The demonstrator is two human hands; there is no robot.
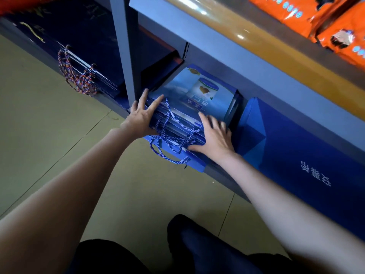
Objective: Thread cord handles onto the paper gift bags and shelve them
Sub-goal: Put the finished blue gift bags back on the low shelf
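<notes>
A stack of flat blue paper gift bags (189,99) lies in the bottom bay of a grey metal shelf (246,64), its top bag printed with a tin. Blue twisted cord handles (171,139) spill over the stack's near edge. My left hand (141,115) presses the stack's left side with straight, spread fingers. My right hand (214,135) lies flat on the stack's right near corner, fingers spread.
A large plain blue bag (296,159) stands right of the stack. Dark navy bags with multicoloured cord handles (77,78) fill the bay to the left, past a grey upright post (123,52). Orange packets (316,18) sit on the upper shelf. Tiled floor (49,125) below.
</notes>
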